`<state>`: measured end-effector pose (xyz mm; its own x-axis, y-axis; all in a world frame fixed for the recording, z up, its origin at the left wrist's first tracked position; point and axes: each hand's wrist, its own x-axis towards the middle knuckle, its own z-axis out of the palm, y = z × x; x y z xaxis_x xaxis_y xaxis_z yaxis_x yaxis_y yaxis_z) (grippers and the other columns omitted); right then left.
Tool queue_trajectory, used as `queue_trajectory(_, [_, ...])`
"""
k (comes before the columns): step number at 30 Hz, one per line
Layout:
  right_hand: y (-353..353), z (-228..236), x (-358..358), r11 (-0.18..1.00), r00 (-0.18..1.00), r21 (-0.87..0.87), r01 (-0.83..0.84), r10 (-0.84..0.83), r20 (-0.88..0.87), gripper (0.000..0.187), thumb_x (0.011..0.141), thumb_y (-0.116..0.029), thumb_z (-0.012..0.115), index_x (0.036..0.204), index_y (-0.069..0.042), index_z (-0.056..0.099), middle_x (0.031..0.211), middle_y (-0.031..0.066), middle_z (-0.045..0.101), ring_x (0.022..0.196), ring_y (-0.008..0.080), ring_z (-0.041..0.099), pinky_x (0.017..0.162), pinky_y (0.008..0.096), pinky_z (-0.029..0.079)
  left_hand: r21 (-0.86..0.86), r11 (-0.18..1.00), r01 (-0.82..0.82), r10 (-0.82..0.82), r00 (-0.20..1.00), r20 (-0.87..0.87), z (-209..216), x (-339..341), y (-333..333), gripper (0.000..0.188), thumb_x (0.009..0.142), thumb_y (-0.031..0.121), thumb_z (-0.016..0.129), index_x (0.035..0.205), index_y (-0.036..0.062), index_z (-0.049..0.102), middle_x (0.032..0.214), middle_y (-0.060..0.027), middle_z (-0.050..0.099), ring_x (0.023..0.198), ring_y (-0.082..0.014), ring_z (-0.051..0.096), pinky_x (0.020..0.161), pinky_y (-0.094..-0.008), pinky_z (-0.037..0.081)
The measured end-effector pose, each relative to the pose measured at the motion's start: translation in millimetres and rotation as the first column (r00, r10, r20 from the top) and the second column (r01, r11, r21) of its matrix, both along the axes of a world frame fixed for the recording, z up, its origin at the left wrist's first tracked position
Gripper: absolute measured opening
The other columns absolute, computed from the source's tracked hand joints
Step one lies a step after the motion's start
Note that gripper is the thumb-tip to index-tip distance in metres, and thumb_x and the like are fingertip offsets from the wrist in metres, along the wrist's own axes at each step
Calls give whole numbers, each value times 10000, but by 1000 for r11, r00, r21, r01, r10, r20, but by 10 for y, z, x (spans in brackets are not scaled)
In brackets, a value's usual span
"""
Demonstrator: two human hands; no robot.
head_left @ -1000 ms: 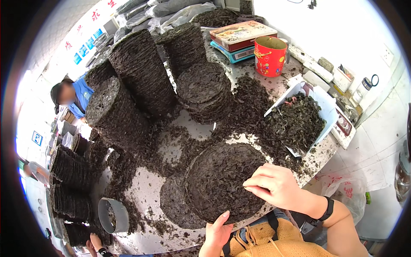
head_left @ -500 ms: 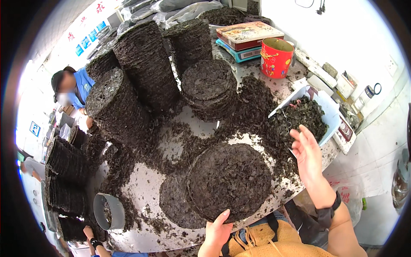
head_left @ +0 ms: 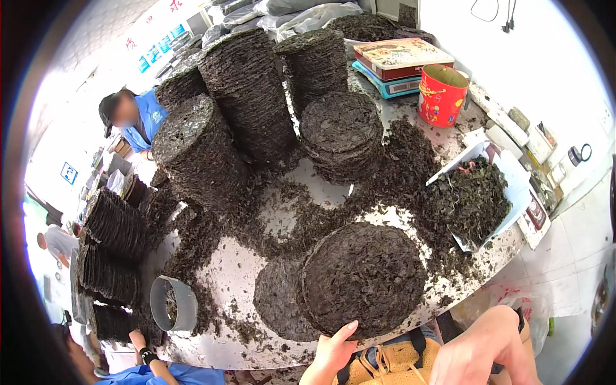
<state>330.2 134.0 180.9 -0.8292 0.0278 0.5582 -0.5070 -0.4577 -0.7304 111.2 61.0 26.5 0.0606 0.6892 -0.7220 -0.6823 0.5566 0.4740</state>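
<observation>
A round, dark cake of dried seaweed (head_left: 364,279) lies at the table's near edge, partly over a thinner dark sheet (head_left: 282,300). My left hand (head_left: 335,350) grips its near rim, the thumb on top and the fingers out of sight beneath. Close to my body and off the table, my right hand (head_left: 478,350) is raised with its wrist bent. Its fingertips run out of sight at the lower edge, so any hold is hidden. Nearest to it on the table, a pale blue bin (head_left: 517,186) lies tipped with loose seaweed (head_left: 471,204) and a pink strand in it.
Tall stacks of seaweed cakes (head_left: 247,96) and a lower stack (head_left: 341,135) stand behind. Loose flakes (head_left: 410,160) cover much of the table. A grey ring (head_left: 186,308) stands left; a red bucket (head_left: 441,96) and a scale (head_left: 391,86) back right. Co-workers (head_left: 144,119) are at the left.
My right hand has drawn back from beside the bin toward my body. My left hand still grips the cake's rim. The view has shifted, and a co-worker's head shows at lower left.
</observation>
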Motion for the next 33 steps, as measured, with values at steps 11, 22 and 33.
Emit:
queue_trajectory(11, [236, -130, -82, 997, 991, 36, 75, -71, -109, 646, 801, -381, 725, 1192, 101, 546, 1139, 239, 611, 659, 316, 579, 547, 381, 439, -60, 998, 19, -21, 999, -27, -178, -122, 158, 500, 803, 21, 683, 1254, 68, 472, 1163, -99, 573, 1048, -260, 557, 832, -467, 458])
queue_trajectory(22, [1736, -917, -219, -292, -65, 948, 128, -956, -285, 674, 782, -350, 694, 1311, -38, 416, 1225, 170, 496, 1145, 318, 485, 969, 402, 403, 144, 989, 31, -60, 978, 199, -169, -308, 257, 421, 848, 1, 558, 1262, 12, 483, 1250, -147, 544, 1120, -316, 551, 889, -421, 507])
queue_trajectory(33, [3040, -1401, -1072, -411, -149, 784, -466, -837, -527, 814, 739, -308, 686, 1370, 52, 319, 1396, 287, 340, 1327, 397, 308, 1090, 531, 234, 13, 996, 93, -94, 969, 229, -247, -430, 230, 429, 865, 46, 559, 1284, 39, 464, 1270, -89, 537, 1125, -277, 548, 898, -418, 503])
